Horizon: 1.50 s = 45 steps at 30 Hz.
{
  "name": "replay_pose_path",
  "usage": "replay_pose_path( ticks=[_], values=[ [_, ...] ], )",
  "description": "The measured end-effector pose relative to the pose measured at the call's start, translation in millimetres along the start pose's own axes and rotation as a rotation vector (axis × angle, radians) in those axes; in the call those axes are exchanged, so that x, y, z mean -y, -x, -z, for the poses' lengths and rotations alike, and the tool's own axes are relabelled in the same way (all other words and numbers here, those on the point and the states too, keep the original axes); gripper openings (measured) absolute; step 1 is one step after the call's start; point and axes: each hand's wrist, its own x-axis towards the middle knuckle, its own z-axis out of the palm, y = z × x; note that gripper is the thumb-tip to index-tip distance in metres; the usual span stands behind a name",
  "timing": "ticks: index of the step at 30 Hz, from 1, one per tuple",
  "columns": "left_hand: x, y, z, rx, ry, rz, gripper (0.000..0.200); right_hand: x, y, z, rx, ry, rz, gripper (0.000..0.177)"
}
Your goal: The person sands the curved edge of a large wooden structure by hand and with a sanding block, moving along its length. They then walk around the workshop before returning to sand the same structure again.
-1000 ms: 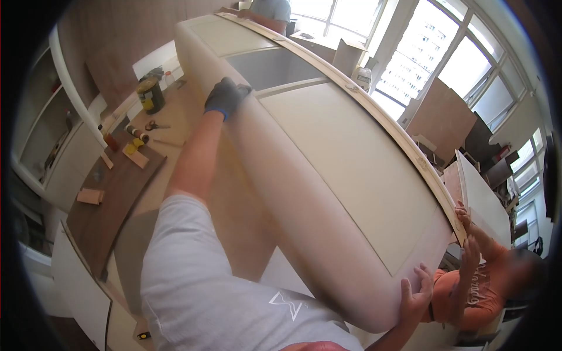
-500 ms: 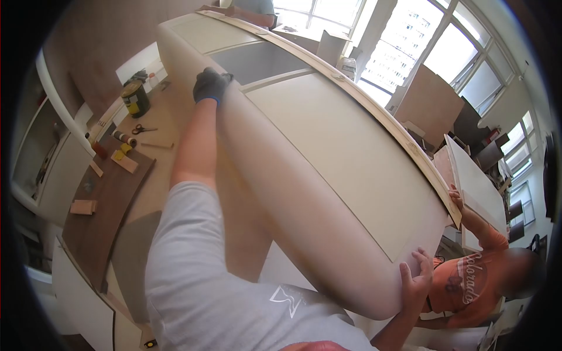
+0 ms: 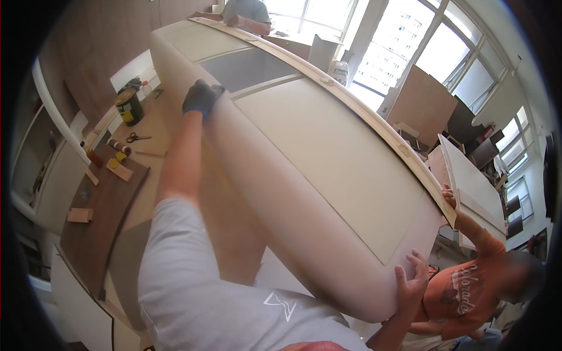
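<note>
A long cream furniture piece (image 3: 328,164) with rounded edges slants across the view, tilted up. A grey recessed opening (image 3: 249,69) lies near its far end. My left hand (image 3: 202,98), in a dark glove with a blue cuff, is closed on the near edge beside that opening. My bare right hand (image 3: 413,284) holds the rounded lower right corner, thumb and fingers apart against the surface. Along the far side runs a pale wooden strip (image 3: 351,86). A co-worker in orange (image 3: 462,295) has a hand at its right end; another person in grey (image 3: 246,13) touches the far end.
On the worktable to the left are a dark tin (image 3: 129,107), scissors (image 3: 138,137), a roll (image 3: 119,146), a yellow item on a small wood block (image 3: 120,165) and a curved brown board (image 3: 102,219). Large boards (image 3: 422,108) lean by the windows.
The view has shifted slightly, so the furniture piece sits a little further left in it. Both my hands keep their hold. The person at the far end has brought a second hand into view.
</note>
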Motion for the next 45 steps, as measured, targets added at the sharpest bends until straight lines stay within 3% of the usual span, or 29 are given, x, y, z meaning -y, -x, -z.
replay_pose_path(
  ticks=[4, 8, 13, 20, 23, 26, 27, 30, 33, 37, 40, 41, 45],
  values=[
    [-9, 0, 28, 0.068, 0.065, -0.007, 0.073, 9, -2, -2, -0.015, -0.07, -0.028, 0.043],
    [-12, -13, 4, -0.047, 0.035, 0.117, 0.073, 13, -1, -1, 0.001, -0.046, -0.036, 0.043],
    [-1, 20, 12, 0.03, 0.109, -0.07, 0.07, 5, -3, -3, -0.01, -0.098, -0.042, 0.044],
    [-11, -4, -1, -0.09, 0.088, 0.042, 0.067, 14, -4, 2, 0.027, -0.05, -0.08, 0.044],
    [-7, 25, 12, -0.001, 0.12, -0.04, 0.066, -3, -1, 2, -0.002, -0.097, -0.038, 0.046],
    [9, -14, -1, -0.011, 0.072, -0.019, 0.065, 13, -3, 1, -0.012, -0.072, -0.066, 0.045],
    [-1, -11, 7, -0.078, 0.118, 0.061, 0.065, 13, -2, 2, -0.005, -0.065, -0.064, 0.045],
    [-3, -25, -17, -0.197, 0.024, 0.062, 0.066, 4, -3, 0, -0.019, -0.073, -0.028, 0.044],
    [11, -12, -1, -0.002, 0.077, -0.105, 0.068, -7, -4, -4, -0.051, -0.118, 0.002, 0.044],
    [5, -21, -2, -0.138, 0.046, 0.06, 0.072, 4, 3, -4, -0.059, -0.122, -0.035, 0.043],
    [19, -20, -15, -0.117, 0.004, -0.043, 0.077, -13, 2, 2, -0.072, -0.178, -0.009, 0.043],
    [27, -25, -17, -0.065, -0.009, -0.097, 0.078, -21, 1, -2, -0.073, -0.22, -0.002, 0.043],
    [19, -41, 6, 0.2, 0.089, 0.087, 0.078, -1, 1, -1, -0.051, -0.159, -0.035, 0.042]
  ],
)
